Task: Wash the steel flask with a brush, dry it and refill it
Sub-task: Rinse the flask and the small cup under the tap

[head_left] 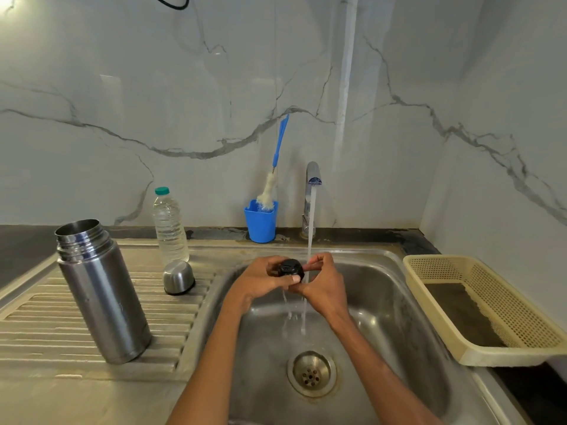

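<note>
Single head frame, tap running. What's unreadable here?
- Black stopper: underside and sides hidden by the left hand and right hand, head view.
- Steel flask: inside not visible from this angle; clean or not, unknown.
- Tap: its handle is not clearly visible.
- Blue cup: contents below the brush hidden by its wall.
- Both forearms cut off by the bottom edge.

The walls [122,87] were white and shiny, with grey lines like cracks in stone. Light glowed on them. They met in a corner on the right. A dark counter [21,250] ran along the bottom of the wall, left of the steel sink [383,302].
</note>
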